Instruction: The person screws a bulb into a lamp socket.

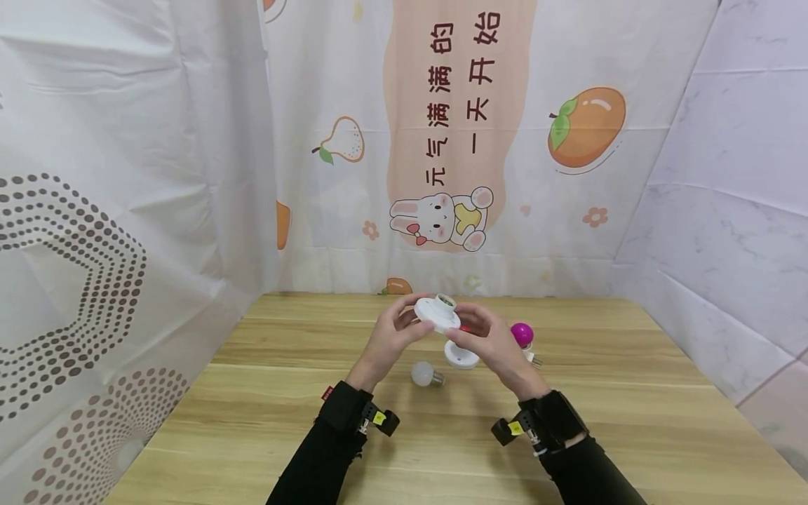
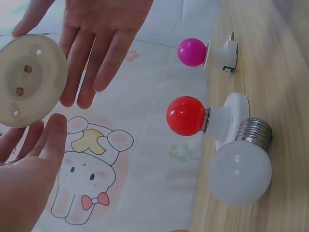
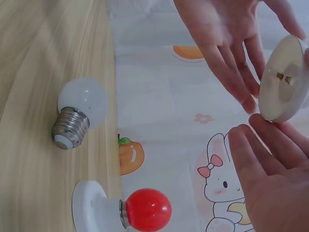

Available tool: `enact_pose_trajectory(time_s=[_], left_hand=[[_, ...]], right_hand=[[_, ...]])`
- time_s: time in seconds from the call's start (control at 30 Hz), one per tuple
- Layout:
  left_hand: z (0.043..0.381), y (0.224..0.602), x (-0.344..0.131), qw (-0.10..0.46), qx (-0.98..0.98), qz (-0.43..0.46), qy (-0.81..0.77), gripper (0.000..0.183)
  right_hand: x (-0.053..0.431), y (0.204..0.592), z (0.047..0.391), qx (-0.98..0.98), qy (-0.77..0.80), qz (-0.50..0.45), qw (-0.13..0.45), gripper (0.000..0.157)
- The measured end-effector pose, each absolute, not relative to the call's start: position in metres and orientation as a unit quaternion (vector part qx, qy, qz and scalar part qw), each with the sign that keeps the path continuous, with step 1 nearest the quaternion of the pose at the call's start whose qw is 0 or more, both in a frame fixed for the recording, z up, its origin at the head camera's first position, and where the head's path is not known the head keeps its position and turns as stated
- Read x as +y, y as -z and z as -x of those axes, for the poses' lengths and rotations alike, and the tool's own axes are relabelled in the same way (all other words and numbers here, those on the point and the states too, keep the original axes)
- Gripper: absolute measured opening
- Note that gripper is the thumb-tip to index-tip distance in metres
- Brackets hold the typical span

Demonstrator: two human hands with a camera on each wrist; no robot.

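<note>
Both hands hold a white round-based lamp holder above the table, its socket facing up. My left hand pinches the left edge of the base, and my right hand has the opposite edge between thumb and fingers. The underside of the base, with two brass contacts and two small holes, shows in the left wrist view. Beneath the hands, a red bulb sits in a second white lamp holder on the table. A loose white bulb lies beside it, metal screw cap to the right.
To the right stands a magenta bulb in a white plug-in socket with metal prongs. The wood-grain table meets a printed curtain at the back, with more white sheeting on both sides.
</note>
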State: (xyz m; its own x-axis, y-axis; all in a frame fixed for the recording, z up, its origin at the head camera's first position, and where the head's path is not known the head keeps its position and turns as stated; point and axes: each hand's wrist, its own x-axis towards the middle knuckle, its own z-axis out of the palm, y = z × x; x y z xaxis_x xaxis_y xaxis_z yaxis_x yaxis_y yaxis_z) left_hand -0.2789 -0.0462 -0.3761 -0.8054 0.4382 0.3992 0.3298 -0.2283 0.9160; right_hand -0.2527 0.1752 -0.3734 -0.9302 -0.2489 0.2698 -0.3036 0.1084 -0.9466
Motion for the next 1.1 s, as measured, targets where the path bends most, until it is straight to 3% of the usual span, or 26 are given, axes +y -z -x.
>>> enact_pose_trajectory(time_s=[0.37, 0.7, 0.93, 1.1], left_hand=[[0.282, 0.370, -0.061, -0.019, 0.588, -0.307, -0.748, 0.057], [0.287, 0.365, -0.076, -0.052, 0.574, -0.273, -0.770, 0.058], [0.291, 0.365, -0.082, -0.064, 0.590, -0.269, -0.759, 0.065], [0.291, 0.366, -0.083, -0.066, 0.595, -0.271, -0.753, 0.064]], right_hand=[[0.170, 0.372, 0.256, -0.790, -0.573, -0.212, 0.051, 0.056], [0.149, 0.379, 0.274, -0.884, -0.390, -0.249, 0.066, 0.050], [0.128, 0.388, 0.283, -0.941, -0.228, -0.250, 0.007, 0.049], [0.117, 0.398, 0.285, -0.951, -0.148, -0.273, -0.003, 0.044]])
